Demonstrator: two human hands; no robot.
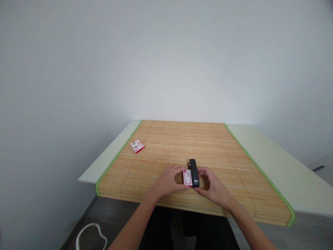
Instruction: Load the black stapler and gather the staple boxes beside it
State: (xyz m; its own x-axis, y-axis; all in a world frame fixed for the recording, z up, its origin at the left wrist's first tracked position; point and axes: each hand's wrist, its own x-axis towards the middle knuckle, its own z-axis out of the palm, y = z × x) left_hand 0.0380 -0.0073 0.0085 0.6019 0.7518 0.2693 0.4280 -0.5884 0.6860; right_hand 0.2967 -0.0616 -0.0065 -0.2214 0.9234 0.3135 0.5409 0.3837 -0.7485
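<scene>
Near the front of the bamboo mat, a black stapler lies lengthwise away from me. A small white-and-red box sits right against its left side. My left hand grips the box, thumb at its near edge and fingers at its far edge. On the other side, my right hand curves around the stapler, its thumb at the near end and its fingers along the right side. Part of the stapler's base shows at its far left.
At the left of the bamboo mat lie small white-and-red boxes or cards. The mat has green edging and covers a white table. A wall stands behind the table. A white cable is on the floor at lower left.
</scene>
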